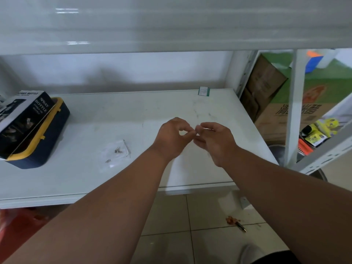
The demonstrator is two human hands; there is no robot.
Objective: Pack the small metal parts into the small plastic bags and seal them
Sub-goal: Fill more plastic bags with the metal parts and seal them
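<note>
Head view: left hand (172,139) & right hand (215,142) meet fingertip to fingertip above white shelf (152,111), pinched together; can't tell what's between them. Clear plastic bags (116,151) w/ small metal parts (117,150) lie flat left of hands, near spray bottle box (22,121).

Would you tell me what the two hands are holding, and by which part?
It cannot be told: the left hand and right hand pinch together at the fingertips, but anything between them is too small or clear to see.
</note>
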